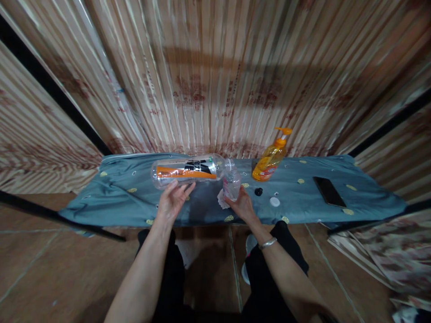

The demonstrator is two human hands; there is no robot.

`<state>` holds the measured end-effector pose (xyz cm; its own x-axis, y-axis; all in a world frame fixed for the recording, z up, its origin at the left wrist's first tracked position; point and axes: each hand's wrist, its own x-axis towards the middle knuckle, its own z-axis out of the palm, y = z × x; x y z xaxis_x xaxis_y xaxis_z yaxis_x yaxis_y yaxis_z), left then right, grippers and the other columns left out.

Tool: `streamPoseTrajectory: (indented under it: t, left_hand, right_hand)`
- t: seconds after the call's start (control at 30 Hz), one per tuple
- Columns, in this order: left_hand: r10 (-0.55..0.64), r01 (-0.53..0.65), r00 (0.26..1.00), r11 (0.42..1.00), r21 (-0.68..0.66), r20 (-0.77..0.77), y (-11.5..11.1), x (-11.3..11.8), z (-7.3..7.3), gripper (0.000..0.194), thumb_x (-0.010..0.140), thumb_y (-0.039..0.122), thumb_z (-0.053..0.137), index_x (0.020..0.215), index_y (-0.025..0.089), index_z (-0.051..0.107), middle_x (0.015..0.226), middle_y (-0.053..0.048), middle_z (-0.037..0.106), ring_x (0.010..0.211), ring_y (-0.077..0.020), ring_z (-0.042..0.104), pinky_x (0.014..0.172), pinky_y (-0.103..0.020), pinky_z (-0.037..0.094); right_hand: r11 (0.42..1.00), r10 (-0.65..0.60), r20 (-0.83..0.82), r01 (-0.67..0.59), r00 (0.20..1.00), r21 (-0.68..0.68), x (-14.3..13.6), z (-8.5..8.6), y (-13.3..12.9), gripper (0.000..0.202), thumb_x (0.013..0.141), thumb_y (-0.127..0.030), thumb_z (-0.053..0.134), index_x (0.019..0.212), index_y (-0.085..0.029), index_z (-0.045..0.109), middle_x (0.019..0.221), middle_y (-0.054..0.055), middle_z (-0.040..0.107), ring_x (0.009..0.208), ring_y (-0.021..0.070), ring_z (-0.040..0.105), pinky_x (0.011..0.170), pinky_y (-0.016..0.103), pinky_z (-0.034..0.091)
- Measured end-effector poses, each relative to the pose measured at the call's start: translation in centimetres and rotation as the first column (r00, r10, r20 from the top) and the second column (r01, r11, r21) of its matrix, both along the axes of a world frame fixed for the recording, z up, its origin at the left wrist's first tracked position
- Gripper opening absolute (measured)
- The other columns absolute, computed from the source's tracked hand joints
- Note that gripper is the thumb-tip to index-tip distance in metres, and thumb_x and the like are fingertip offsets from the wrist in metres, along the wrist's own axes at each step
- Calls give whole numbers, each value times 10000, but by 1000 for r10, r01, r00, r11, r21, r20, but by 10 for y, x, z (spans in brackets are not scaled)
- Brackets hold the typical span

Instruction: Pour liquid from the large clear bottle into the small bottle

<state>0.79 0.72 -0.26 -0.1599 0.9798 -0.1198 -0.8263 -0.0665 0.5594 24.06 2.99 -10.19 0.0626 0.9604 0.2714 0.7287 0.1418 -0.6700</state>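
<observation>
We grip one small bottle (232, 183) in our right hand (240, 204); left of that grip, one large bottle (183, 172) lies at our left hand (173, 201), fingers spread. Rightward, one pump bottle (269, 162), one black cap (258, 191), one white cap (274, 202), one phone (329, 191).

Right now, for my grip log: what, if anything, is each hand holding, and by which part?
Right hand: small clear bottle, by its lower part. Left hand: at the near side of the orange-labelled bottle; whether it's held can't be told.

Orange-and-black label (186, 171) on clear bottle (188, 172)
</observation>
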Motion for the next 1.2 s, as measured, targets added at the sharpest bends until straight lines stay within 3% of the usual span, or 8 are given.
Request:
streamPoseTrajectory:
  t: [0.13, 0.37, 0.57, 0.8, 1.0, 1.2]
  left_hand:
    - [-3, 4, 1000, 1000, 9, -15, -1, 1, 1, 143, 628, 66, 662, 721, 161, 611, 775, -23, 706, 861, -221, 666, 913, -520, 474]
    - [-3, 3, 999, 1000, 3, -32, -2, 0, 0, 135, 634, 69, 668, 689, 170, 596, 721, -7, 688, 866, -218, 662, 943, -530, 450]
    - [-5, 6, 1000, 1000, 9, -21, -3, 1, -1, 134, 648, 52, 654, 703, 159, 595, 741, -2, 687, 750, -169, 655, 937, -534, 455]
    - [-12, 12, 998, 1000, 0, -54, -5, -1, 1, 140, 658, 77, 644, 764, 163, 612, 813, -27, 696, 902, -210, 647, 956, -507, 449]
    - [-19, 20, 998, 1000, 12, -66, -6, -1, 1, 119, 656, 84, 644, 730, 167, 603, 807, -23, 697, 906, -213, 648, 942, -499, 465]
    - [-24, 25, 998, 1000, 11, -66, -6, -1, 1, 119, 658, 87, 648, 736, 166, 605, 856, -38, 700, 936, -219, 644, 956, -502, 451]
  right_hand:
    - [1000, 22, 14, -22, 1000, 18, 1, -2, 0, 606, 705, -411, 659, 1202, -135, 449, 1100, 143, 609, 1031, 280, 582, 854, 387, 463]
    - [998, 38, 31, -39, 999, 46, 2, -4, 1, 557, 719, -405, 649, 1179, -143, 475, 1082, 134, 617, 1023, 271, 585, 860, 376, 463]
    - [1000, 23, 29, -22, 999, -2, 2, -2, 1, 575, 719, -425, 649, 1187, -147, 466, 1072, 133, 623, 1005, 268, 594, 842, 368, 469]
    - [1000, 9, 43, -9, 999, -9, 3, -2, 1, 593, 701, -434, 668, 1179, -141, 475, 1062, 139, 630, 1005, 274, 598, 819, 363, 476]
    - [996, 58, 54, -61, 997, 70, 6, -3, 2, 553, 680, -427, 685, 1132, -153, 521, 1097, 130, 616, 1067, 276, 563, 868, 382, 453]
    - [996, 70, 38, -72, 997, 52, 8, -3, 4, 554, 685, -421, 675, 1138, -141, 521, 1078, 136, 621, 1040, 277, 577, 831, 378, 469]
